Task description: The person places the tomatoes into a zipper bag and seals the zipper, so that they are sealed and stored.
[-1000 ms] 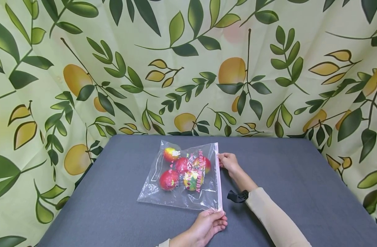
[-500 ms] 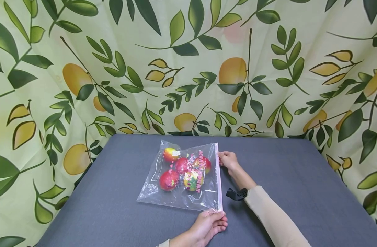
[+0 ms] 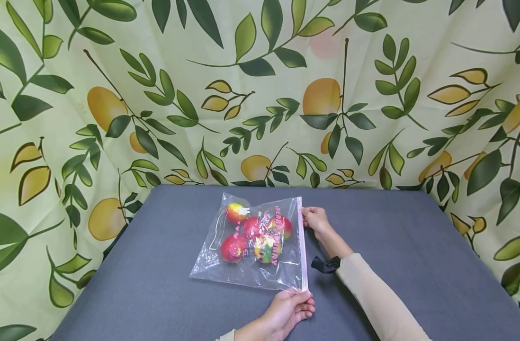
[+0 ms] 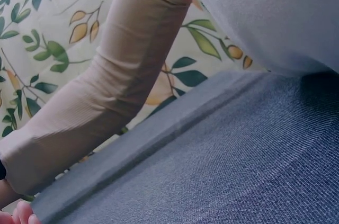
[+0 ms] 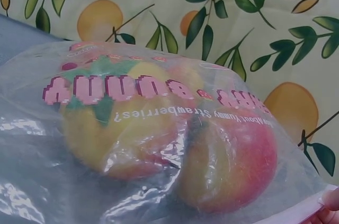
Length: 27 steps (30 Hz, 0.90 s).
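A clear zip bag [image 3: 209, 265] with pink lettering lies flat on the table, with several round red-and-yellow fruits [image 3: 233, 248] inside. Its pink-white zip edge [image 3: 303, 246] faces right. My left hand [image 3: 285, 310] pinches the near corner of that edge between thumb and fingers. Farther back, my right hand [image 3: 315, 220] pinches the same edge near its far end. The right wrist view shows two fruits [image 5: 233, 160] close up through the printed plastic, with a fingertip [image 5: 331, 199] at the edge. In the left wrist view only some fingertips [image 4: 24, 213] show.
A dark grey cloth-covered table [image 3: 149, 246] lies under the bag. Behind it hangs a leaf-and-fruit patterned curtain [image 3: 174, 132]. A black strap device [image 3: 326, 265] sits on the right wrist, beside a beige sleeve [image 3: 375, 298].
My right hand has slid slightly away from me along the zip edge. My left hand and the bag have stayed almost in place.
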Available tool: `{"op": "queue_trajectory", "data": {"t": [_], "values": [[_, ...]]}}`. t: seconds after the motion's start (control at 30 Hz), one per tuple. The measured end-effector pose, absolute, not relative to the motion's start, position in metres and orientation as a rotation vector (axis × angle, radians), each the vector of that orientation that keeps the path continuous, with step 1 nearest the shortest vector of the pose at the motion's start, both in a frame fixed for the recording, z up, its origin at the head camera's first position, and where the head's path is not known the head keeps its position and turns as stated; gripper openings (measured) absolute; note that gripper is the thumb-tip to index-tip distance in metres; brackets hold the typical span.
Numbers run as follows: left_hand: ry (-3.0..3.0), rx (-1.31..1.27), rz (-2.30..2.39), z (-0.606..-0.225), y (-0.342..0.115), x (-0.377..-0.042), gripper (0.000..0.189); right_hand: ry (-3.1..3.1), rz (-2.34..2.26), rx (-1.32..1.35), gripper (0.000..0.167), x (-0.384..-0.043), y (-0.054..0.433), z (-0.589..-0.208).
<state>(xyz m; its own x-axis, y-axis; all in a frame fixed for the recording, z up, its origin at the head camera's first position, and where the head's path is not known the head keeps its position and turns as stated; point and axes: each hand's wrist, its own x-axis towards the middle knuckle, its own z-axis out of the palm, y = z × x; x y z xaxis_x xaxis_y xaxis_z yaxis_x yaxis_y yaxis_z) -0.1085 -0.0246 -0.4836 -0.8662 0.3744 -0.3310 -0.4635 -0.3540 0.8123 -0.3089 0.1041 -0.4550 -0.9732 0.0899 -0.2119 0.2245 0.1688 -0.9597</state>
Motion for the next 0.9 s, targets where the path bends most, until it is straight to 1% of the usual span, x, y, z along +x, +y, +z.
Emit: {"op": "queue_trajectory", "data": {"t": [0.9], "values": [[1.394, -0.127, 2.247, -0.4816, -0.022, -0.1058, 0.007, 2.343, -1.919, 0.345, 0.034, -0.316, 0.1033, -0.4537]]}}
